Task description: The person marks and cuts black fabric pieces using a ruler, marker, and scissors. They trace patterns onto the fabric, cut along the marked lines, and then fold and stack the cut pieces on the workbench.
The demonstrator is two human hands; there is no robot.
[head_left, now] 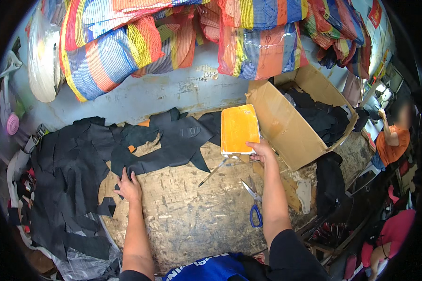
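Observation:
My right hand (263,151) grips the lower right corner of an orange rectangular book-like pad (240,126) with white edges, thumb on top. My left hand (129,188) lies with fingers spread at the edge of black leather-like sheet material (173,145). A small dark scrap (107,206) lies close to that hand. Below the pad, a thin pen-like tool (212,173) rests on the worn wooden tabletop (183,210). Scissors with blue handles (255,216) lie beside my right forearm, blades pointing away from me.
An open cardboard box (286,124) with black pieces stands at the back right. More black material (70,164) covers the table's left side. Striped mesh bundles (108,56) hang along the back. Two other people (395,140) are at the right, one in orange, one in pink.

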